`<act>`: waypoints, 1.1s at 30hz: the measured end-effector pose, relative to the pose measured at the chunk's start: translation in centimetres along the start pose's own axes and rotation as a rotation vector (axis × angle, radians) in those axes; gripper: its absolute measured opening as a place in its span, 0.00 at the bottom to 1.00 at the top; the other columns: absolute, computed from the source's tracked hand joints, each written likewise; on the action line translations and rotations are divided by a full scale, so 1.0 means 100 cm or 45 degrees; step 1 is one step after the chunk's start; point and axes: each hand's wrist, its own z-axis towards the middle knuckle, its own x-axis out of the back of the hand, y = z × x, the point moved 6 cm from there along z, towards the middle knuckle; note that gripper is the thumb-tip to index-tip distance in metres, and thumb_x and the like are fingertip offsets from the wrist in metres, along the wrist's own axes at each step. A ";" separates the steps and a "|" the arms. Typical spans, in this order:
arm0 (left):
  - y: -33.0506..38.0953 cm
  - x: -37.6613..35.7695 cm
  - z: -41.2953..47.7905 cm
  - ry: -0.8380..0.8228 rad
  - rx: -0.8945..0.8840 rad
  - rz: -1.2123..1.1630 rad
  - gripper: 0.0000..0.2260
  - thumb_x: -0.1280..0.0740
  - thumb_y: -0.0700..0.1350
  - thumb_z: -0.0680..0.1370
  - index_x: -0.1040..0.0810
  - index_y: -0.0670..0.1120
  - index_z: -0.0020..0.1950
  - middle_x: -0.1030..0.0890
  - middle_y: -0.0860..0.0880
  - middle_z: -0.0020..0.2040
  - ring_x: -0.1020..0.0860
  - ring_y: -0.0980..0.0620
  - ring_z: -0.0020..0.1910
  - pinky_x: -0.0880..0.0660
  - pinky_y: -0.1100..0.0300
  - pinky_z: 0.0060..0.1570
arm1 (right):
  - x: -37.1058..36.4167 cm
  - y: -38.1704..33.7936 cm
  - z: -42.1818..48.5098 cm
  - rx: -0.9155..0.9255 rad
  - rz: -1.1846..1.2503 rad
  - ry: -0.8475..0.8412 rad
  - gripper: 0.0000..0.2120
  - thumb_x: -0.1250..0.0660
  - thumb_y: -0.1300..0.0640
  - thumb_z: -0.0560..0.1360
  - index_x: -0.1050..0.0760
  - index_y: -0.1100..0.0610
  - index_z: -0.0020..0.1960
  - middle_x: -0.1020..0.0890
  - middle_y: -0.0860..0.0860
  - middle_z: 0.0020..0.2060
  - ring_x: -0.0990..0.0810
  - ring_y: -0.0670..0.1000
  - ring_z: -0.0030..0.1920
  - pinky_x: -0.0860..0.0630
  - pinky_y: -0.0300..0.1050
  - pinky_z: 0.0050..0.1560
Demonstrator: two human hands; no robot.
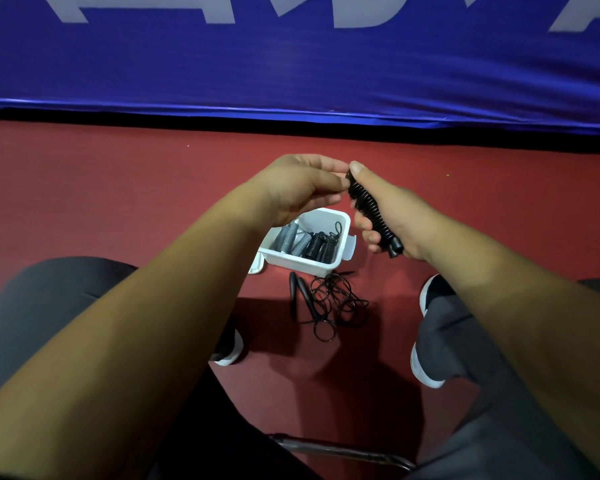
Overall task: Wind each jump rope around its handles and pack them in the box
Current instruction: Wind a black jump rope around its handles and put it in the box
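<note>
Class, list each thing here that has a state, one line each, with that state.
wound black rope: coiled round its handles, held up.
right hand: grips the wound black rope.
left hand: pinches the rope's top end.
white box: open, on the floor.
packed ropes: wound, lying inside the white box.
loose rope: unwound, tangled on the floor.

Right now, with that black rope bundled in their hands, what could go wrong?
The left hand only pinches the top end of the wound black rope, which the right hand grips. If that end slips, the coils may spring loose. The loose rope lies tangled on the floor between the shoes, so a foot might snag it. The white box sits right beside it and could get dragged.
</note>
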 end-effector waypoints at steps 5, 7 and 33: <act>0.011 0.003 0.000 -0.023 -0.165 0.158 0.08 0.28 0.32 0.78 0.18 0.38 0.56 0.14 0.44 0.45 0.15 0.51 0.45 0.18 0.59 0.52 | -0.002 -0.005 -0.001 0.020 0.071 -0.050 0.32 0.36 0.23 0.74 0.26 0.53 0.53 0.26 0.49 0.31 0.32 0.49 0.25 0.29 0.42 0.31; 0.016 0.004 0.000 -0.024 -0.207 0.222 0.07 0.29 0.32 0.79 0.18 0.38 0.56 0.15 0.45 0.44 0.15 0.52 0.44 0.19 0.60 0.50 | -0.001 -0.007 -0.001 0.082 0.087 -0.105 0.26 0.30 0.31 0.77 0.25 0.52 0.58 0.26 0.50 0.33 0.32 0.48 0.26 0.30 0.41 0.31; -0.002 -0.004 0.006 0.242 0.071 1.277 0.08 0.33 0.42 0.81 0.15 0.41 0.54 0.12 0.45 0.47 0.12 0.47 0.45 0.14 0.50 0.50 | 0.010 0.001 0.009 0.213 -1.543 0.732 0.16 0.32 0.50 0.81 0.36 0.53 0.62 0.26 0.54 0.41 0.26 0.62 0.43 0.30 0.53 0.43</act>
